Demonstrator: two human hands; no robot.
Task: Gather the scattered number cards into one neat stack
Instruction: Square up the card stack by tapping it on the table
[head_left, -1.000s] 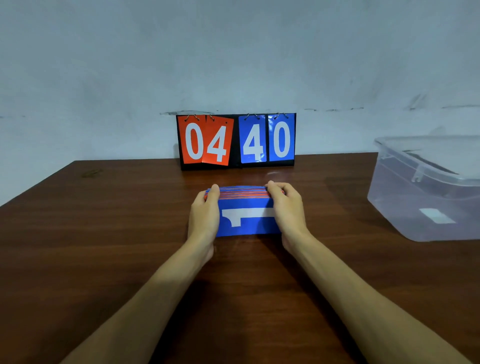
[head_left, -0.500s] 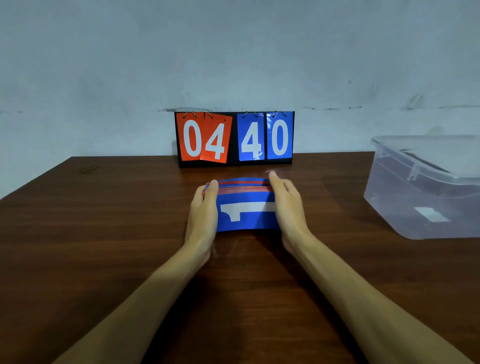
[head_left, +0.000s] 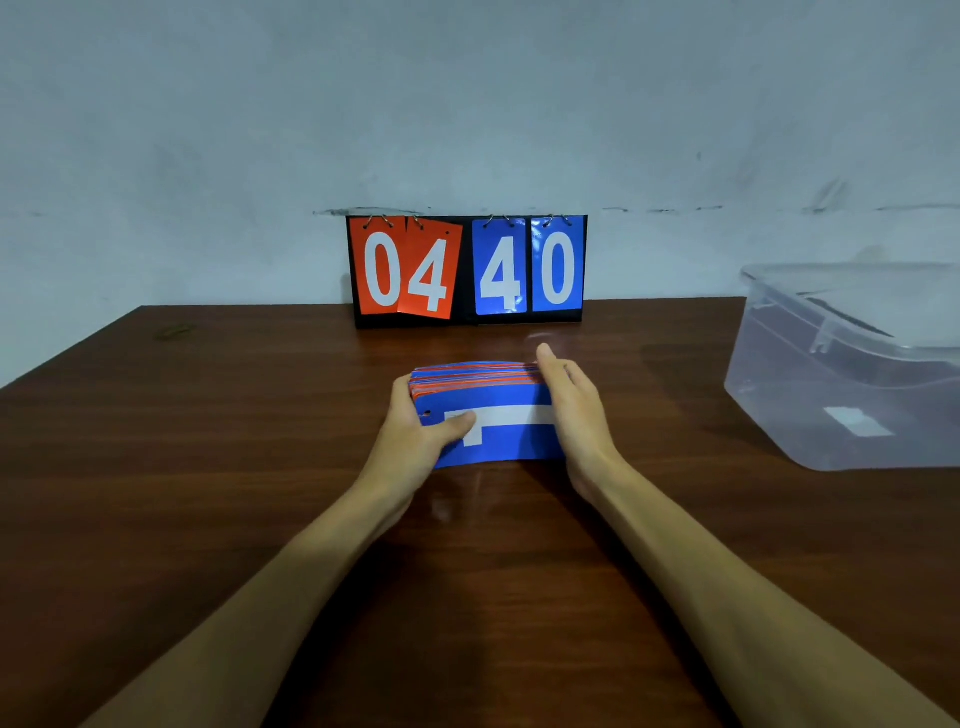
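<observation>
A stack of number cards (head_left: 498, 395), blue and orange at the edges, stands tilted on its long edge in the middle of the wooden table (head_left: 208, 467). Its near face is a blue card with a white 1 turned sideways. My left hand (head_left: 415, 436) grips the stack's left end, thumb across the front face. My right hand (head_left: 571, 405) lies flat against the stack's right end with straight fingers.
A flip scoreboard (head_left: 467, 270) showing 04 in orange and 40 in blue stands at the table's far edge against the wall. A clear plastic lidded box (head_left: 852, 364) sits at the right.
The stack has tipped up a little toward me. My left thumb has come round onto the front card. My right fingers have straightened along the right end.
</observation>
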